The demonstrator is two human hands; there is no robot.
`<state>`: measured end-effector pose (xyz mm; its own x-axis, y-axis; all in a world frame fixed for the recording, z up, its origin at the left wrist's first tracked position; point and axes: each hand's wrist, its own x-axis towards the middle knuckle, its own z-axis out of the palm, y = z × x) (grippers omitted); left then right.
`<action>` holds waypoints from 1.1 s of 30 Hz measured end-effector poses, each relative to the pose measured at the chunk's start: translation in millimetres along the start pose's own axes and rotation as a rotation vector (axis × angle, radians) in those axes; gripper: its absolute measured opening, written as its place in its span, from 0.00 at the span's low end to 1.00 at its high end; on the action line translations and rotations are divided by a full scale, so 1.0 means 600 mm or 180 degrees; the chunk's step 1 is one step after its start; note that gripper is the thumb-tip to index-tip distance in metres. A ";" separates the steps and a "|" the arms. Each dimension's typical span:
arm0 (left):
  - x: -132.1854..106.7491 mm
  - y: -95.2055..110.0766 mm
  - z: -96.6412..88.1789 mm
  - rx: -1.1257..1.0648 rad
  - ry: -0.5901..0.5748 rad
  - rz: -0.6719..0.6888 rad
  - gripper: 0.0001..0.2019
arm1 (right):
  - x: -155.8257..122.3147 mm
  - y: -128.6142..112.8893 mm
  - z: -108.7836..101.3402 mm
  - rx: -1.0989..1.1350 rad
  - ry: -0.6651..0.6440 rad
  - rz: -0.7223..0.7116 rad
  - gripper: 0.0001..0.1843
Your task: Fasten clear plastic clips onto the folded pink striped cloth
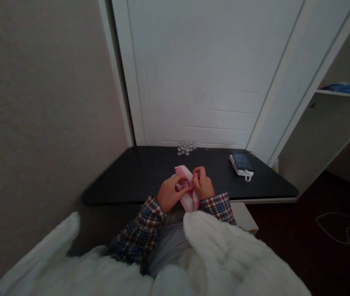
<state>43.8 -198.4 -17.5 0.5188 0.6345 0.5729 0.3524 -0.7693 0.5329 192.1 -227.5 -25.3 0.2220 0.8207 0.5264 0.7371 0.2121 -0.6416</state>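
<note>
Just over the table's front edge, both my hands are closed on a pink and white cloth (188, 203). My left hand (169, 192) pinches it from the left, its thumb pointing toward the other hand. On the other side, my right hand (204, 185) grips the cloth with bent fingers. Something small and clear, perhaps a little glass, shows in the folds between the hands, too blurred to be sure. Several tiny clear glasses (186, 148) stand close together at the back of the table, beyond my hands.
The black table (125, 176) backs onto a white panel (193, 74). A dark-screened device (242, 161) lies on a white object with a strap at the right. A white box (245, 216) stands below the front edge. A white cable (332, 234) lies on the floor.
</note>
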 end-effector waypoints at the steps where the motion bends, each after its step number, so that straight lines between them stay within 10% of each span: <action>1: 0.000 0.000 0.000 -0.0007 0.0005 -0.0013 0.14 | 0.000 -0.002 -0.001 -0.0032 0.0012 0.0023 0.09; 18: 0.002 -0.008 -0.004 -0.0126 -0.0507 0.0488 0.26 | -0.006 -0.002 -0.005 0.0651 -0.0100 -0.0159 0.12; 33: 0.002 -0.008 -0.006 -0.0301 -0.0261 0.0408 0.20 | -0.011 -0.009 -0.011 0.0365 0.0016 -0.0410 0.20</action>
<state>39.9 -193.7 -17.3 0.6178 0.5205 0.5894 0.2065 -0.8306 0.5171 190.6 -237.5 -21.8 0.1338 0.7803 0.6110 0.6820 0.3748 -0.6280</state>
